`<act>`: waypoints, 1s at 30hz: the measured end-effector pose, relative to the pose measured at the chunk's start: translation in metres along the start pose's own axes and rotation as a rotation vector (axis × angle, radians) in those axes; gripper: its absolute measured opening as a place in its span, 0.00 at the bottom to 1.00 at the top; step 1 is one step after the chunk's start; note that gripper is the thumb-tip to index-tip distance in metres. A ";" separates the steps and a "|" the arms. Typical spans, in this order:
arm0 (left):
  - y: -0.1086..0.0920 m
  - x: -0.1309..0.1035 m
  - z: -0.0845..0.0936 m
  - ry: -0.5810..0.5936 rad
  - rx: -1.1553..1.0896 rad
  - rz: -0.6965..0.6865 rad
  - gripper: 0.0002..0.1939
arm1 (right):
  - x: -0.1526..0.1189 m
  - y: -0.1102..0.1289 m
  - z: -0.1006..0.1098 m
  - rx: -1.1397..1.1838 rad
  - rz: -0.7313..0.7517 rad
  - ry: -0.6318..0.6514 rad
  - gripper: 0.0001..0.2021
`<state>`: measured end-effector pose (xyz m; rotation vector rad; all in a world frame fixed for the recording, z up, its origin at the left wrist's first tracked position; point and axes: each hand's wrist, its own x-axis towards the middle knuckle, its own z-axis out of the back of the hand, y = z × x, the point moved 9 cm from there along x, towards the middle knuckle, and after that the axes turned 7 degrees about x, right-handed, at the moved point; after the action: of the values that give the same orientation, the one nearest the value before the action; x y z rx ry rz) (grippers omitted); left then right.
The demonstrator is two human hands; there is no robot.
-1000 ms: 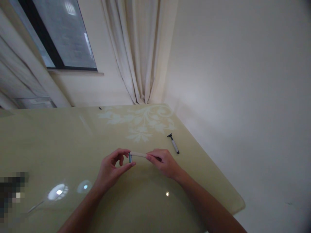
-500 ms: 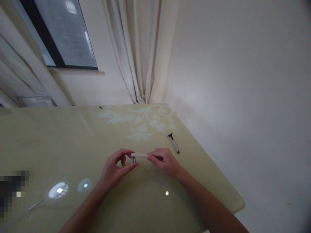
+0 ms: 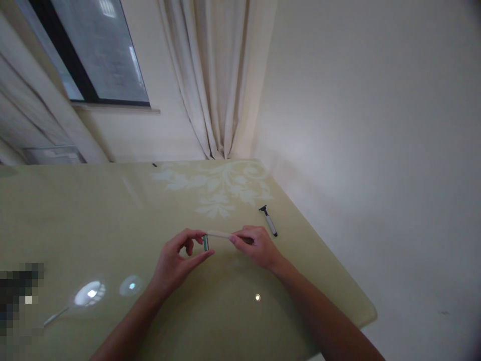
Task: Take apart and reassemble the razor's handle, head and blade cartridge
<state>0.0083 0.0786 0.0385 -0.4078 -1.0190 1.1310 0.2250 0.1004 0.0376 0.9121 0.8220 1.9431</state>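
My left hand (image 3: 182, 258) pinches a small greenish rectangular piece (image 3: 205, 243) between its fingertips and thumb, held upright above the table. My right hand (image 3: 253, 245) grips a thin pale stick (image 3: 220, 234), whose left end reaches the top of the small piece. Whether the two are joined, I cannot tell. Just beyond my right hand a razor (image 3: 269, 220) with a black head and grey handle lies on the table.
The glossy, pale green table (image 3: 93, 210) has a white floral pattern. A tiny dark object (image 3: 155, 165) lies near its far edge. Curtains (image 3: 214, 75) and a window stand behind; a wall runs along the right. A blurred dark patch is at the left.
The pale stick and my right hand have risen slightly, and more of the small greenish piece shows between my left fingers. The stick's left end now slopes upward.
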 end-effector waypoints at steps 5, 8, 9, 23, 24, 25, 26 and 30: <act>-0.002 0.000 0.001 -0.019 0.003 -0.006 0.17 | -0.001 0.003 -0.010 0.061 0.036 0.096 0.20; 0.000 0.000 0.000 -0.012 0.009 -0.009 0.17 | 0.000 -0.001 -0.008 0.024 0.013 0.080 0.21; 0.001 0.000 0.000 -0.006 0.009 -0.009 0.17 | 0.000 -0.002 -0.007 0.015 0.006 0.064 0.22; -0.003 0.001 0.003 -0.014 0.001 -0.013 0.17 | 0.000 -0.001 -0.008 0.120 0.012 0.137 0.20; -0.004 0.002 0.003 -0.016 0.001 -0.017 0.17 | 0.000 -0.002 -0.007 0.117 0.002 0.139 0.20; -0.004 0.001 0.004 -0.017 0.004 -0.022 0.17 | 0.001 -0.004 -0.006 0.110 -0.011 0.129 0.20; -0.004 0.001 0.004 -0.015 0.007 -0.027 0.17 | 0.001 -0.006 -0.004 0.106 -0.025 0.112 0.20; -0.005 0.001 0.003 -0.001 0.010 -0.046 0.17 | 0.001 -0.007 -0.006 0.146 -0.028 0.137 0.20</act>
<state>0.0086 0.0766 0.0437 -0.3738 -1.0186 1.0946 0.2227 0.1030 0.0290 0.8538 1.0629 1.9576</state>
